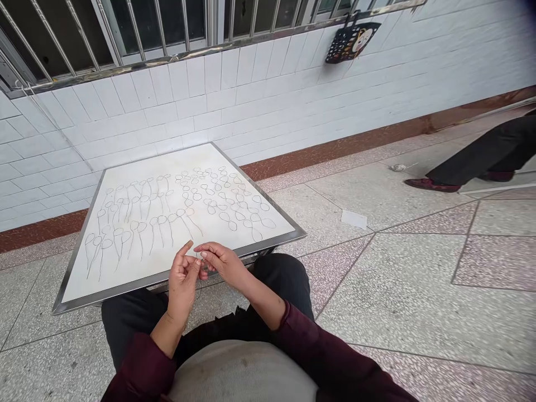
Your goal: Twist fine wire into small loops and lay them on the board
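My left hand (183, 277) and my right hand (223, 261) meet just past the table's near edge, above my lap. Both pinch a thin dark wire (200, 288), whose end hangs below my left fingers; the part between the fingertips is mostly hidden. On the white table (142, 161) lie rows of thin looped wires with long tails (138, 226) at the left. Several double-looped wires (235, 214) are spread at the right, with no long tails that I can make out.
The table's metal rim (176, 276) runs close in front of my hands. Behind stands a white tiled wall (259, 84) with a barred window. A black patterned bag (352, 42) hangs from the bars. At right are another person's legs (473, 148) and a white paper (354, 219) on the floor.
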`<state>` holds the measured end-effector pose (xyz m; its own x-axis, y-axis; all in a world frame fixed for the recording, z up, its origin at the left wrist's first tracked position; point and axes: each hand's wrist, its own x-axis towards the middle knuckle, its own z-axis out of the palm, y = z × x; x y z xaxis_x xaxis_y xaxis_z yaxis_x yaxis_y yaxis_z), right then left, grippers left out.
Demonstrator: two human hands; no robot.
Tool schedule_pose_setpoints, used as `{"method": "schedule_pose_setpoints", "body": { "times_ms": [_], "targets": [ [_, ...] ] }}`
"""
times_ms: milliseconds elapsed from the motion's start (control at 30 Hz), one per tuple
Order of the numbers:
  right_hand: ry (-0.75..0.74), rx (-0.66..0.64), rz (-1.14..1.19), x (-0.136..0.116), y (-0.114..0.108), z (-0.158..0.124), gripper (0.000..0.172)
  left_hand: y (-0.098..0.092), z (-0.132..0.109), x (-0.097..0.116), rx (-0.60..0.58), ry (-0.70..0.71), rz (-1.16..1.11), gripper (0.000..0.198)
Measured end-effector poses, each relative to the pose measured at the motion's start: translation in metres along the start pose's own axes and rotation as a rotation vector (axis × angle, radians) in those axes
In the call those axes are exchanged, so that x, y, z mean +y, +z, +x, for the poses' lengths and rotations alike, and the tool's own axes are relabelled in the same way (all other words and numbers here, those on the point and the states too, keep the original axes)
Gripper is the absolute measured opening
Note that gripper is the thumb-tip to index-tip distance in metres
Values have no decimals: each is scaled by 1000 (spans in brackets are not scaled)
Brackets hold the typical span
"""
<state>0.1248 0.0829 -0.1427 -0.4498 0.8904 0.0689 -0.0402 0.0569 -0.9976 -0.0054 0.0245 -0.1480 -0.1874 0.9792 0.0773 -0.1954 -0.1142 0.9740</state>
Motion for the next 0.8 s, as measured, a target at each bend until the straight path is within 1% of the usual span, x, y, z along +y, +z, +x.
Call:
{"method": "schedule_pose_setpoints", "body": {
  "times_ms": [133,200,300,400,567,800],
  "targets": [
    [-15,-26,29,-5,-1,1,29,1,-2,1,-23,8,20,49],
    [-24,-14,47,-6,0,1,31,3,-3,2,-26,-7,28,51],
    [-28,7,63,-6,0,1,34,7,-4,2,-9,-36,19,55],
    [-27,-5,76,-4,0,2,34,9,-4,3,29,-34,-13,58],
    [-47,2,91,-2,-1,4,25,8,-4,5,74,-11,-16,56],
    [-170,32,-61,1,-8,9,12,5,-4,6,47,-10,-5,54]
  ]
}}
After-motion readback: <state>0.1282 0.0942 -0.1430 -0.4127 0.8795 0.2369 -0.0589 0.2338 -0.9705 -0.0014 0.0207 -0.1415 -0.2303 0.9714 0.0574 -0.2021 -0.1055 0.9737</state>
